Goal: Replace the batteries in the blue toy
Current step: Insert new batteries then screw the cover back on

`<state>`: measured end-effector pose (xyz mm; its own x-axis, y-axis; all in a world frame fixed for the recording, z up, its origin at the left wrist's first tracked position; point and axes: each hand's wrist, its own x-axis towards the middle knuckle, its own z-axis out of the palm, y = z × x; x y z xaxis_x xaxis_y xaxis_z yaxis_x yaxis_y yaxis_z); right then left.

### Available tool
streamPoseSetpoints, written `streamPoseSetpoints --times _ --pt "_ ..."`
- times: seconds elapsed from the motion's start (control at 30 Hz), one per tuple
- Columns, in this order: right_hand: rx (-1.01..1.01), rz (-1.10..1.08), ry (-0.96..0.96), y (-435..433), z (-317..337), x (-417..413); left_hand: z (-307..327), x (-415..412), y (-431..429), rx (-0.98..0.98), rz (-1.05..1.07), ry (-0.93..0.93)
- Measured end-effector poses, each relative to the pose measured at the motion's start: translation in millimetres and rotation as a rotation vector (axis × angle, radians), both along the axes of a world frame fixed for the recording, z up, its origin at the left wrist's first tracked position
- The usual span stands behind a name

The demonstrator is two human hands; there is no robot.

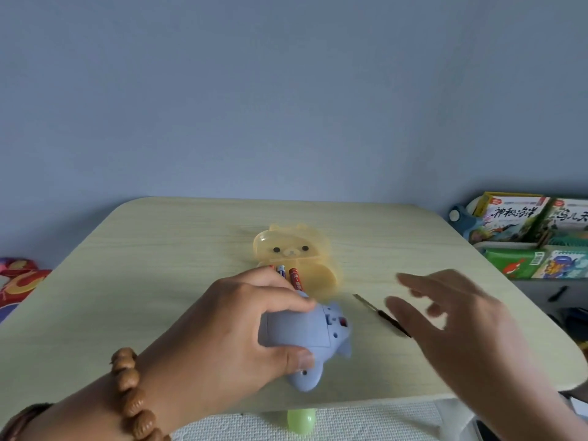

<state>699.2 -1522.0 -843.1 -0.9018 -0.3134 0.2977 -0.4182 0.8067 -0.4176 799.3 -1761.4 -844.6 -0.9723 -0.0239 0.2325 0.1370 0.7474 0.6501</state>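
Blue plastic fills the left hand (229, 329): its grip is closed over the blue toy (305, 329), fingers curled across the far edge and the thumb pressing the near one. It pins the toy against the tabletop (159, 249) close to the front edge. The toy lies belly up, and its flat battery cover looks still in place, so the job appears to be at its very start.

The right hand (461, 323) hovers to the right of the toy with fingers spread and loose, holding nothing; it is blurred, so finer detail of the fingers cannot be read. Beneath its fingertips lies what looks like a small screwdriver (378, 311), just beside the toy. Its long axis runs on a diagonal, with the thin metal tip pointing away and to the left and the dark handle nearer, partly hidden under the right hand. That handle end is the part closest to the free grip, so the right hand is clearly the one placed to take it while the left steadies the toy.

Behind the toy, an open yellow bear-shaped case (296, 249) holds the batteries (296, 278), lying side by side just beyond the left hand's knuckles.
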Motion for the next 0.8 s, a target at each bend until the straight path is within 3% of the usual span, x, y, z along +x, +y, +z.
streamPoseSetpoints --times 0.07,0.17,0.3,0.43,0.57,0.8 --pt "0.164 -0.09 -0.05 14 -8 -5 -1 1 0 0.008 0.009 -0.001" --pt "0.218 -0.075 -0.064 20 -22 -4 -1 2 0 0.016 0.009 0.008" --pt "0.096 -0.04 0.006 14 -24 -3 1 2 1 0.017 0.011 -0.007" --pt "-0.102 0.034 -0.051 10 -2 -3 3 3 3 0.005 0.018 -0.012" --pt "-0.327 0.235 -0.099 12 40 14 3 3 4 -0.016 0.029 -0.016" --pt "-0.181 0.381 0.138 7 57 25 5 2 7 -0.034 0.025 -0.008"
